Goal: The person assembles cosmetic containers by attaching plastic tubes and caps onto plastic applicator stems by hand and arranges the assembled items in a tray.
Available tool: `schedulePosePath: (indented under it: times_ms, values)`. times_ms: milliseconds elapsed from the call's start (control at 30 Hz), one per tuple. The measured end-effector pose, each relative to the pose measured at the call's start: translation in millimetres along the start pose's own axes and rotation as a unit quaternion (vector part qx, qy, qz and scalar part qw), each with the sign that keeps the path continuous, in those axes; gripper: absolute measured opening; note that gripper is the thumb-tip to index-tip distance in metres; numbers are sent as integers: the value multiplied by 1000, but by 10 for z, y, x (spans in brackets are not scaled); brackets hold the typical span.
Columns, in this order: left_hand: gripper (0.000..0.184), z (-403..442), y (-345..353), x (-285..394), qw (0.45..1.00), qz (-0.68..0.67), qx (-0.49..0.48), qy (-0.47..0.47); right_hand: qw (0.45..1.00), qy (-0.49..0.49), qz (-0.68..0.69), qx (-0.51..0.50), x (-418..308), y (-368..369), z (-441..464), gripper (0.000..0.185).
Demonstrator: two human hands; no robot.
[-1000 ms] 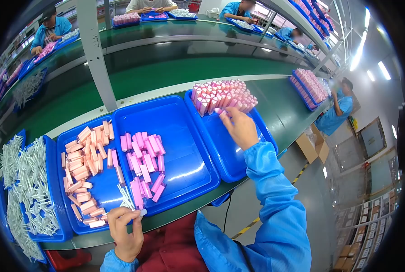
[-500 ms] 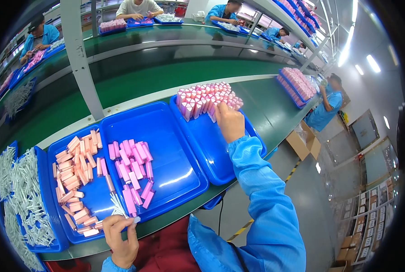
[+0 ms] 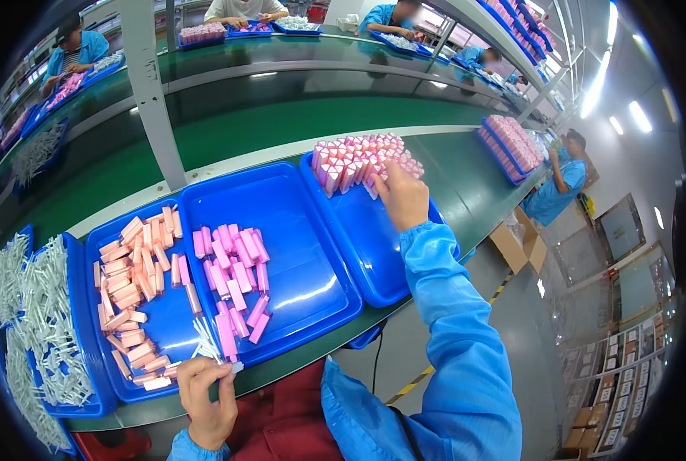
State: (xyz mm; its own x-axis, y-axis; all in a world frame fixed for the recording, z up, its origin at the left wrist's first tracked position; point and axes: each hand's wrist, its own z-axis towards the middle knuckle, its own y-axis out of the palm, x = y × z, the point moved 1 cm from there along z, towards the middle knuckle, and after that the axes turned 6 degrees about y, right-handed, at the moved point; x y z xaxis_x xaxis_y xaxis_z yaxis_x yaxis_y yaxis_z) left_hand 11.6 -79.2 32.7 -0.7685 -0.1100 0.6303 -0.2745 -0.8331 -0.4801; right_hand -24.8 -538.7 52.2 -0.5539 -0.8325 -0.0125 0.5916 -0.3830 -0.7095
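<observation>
My left hand (image 3: 208, 403) is closed in a pinch on a small whitish piece (image 3: 237, 367) at the front rim of the trays. Thin white sticks (image 3: 207, 340) fan out just above its fingers; whether the hand also holds them I cannot tell. My right hand (image 3: 404, 200) reaches to the near edge of a packed block of pink triangular tubes (image 3: 354, 163) with whitish ends, standing upright in the right blue tray (image 3: 381, 265). Its thumb and fingers are closed at a pink tube (image 3: 372, 187) there, partly hidden by the fingers.
Pink tubes (image 3: 235, 280) lie in the middle blue tray (image 3: 304, 296), peach ones (image 3: 132, 280) in the tray left of it. White sticks (image 3: 55, 338) fill trays at far left. A metal post (image 3: 152, 100) rises behind. Co-workers sit across the bench; a cardboard box (image 3: 516, 242) stands right.
The whole view has shifted slightly, with the trays now a little further right. My right hand stays at the block's near edge, and my left hand keeps its pinch.
</observation>
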Motion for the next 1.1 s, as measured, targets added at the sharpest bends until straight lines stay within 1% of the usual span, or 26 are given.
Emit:
schedulePosePath:
  times_ms: [100,300,400,500,600,700,833,900,1000,1067,1100]
  values:
    - [28,43,-18,-43,1000,-4,-3,-3,1000,10,3,1,-34,-23,19,23]
    - [29,91,18,-36,1000,-6,4,2,999,-21,-21,18,21,3,20,22]
    - [32,100,24,-36,1000,12,3,16,998,-49,-7,33,52,17,2,23]
    - [32,55,36,-65,1000,4,8,9,998,-47,-6,32,61,7,19,24]
    - [27,-13,50,-112,1000,-10,8,-19,999,-37,-17,25,10,-33,17,21]
    - [26,-36,48,-124,1000,-11,7,-22,999,-39,-2,31,-8,-23,6,21]
    - [32,-22,32,-120,1000,-6,7,-5,999,-27,1,22,-3,-19,-15,25]
    - [31,-30,20,-121,1000,-8,5,-5,1000,-17,-4,19,-35,-102,-25,24]
    - [30,-53,26,-135,1000,-17,24,-8,998,-18,16,60,-103,-375,-1,21]
    - [30,-78,28,-157,1000,-13,26,-7,998,-22,30,44,-321,-657,-14,13]
    - [31,-92,34,-180,999,-13,30,2,996,-39,61,44,-528,-785,-57,7]
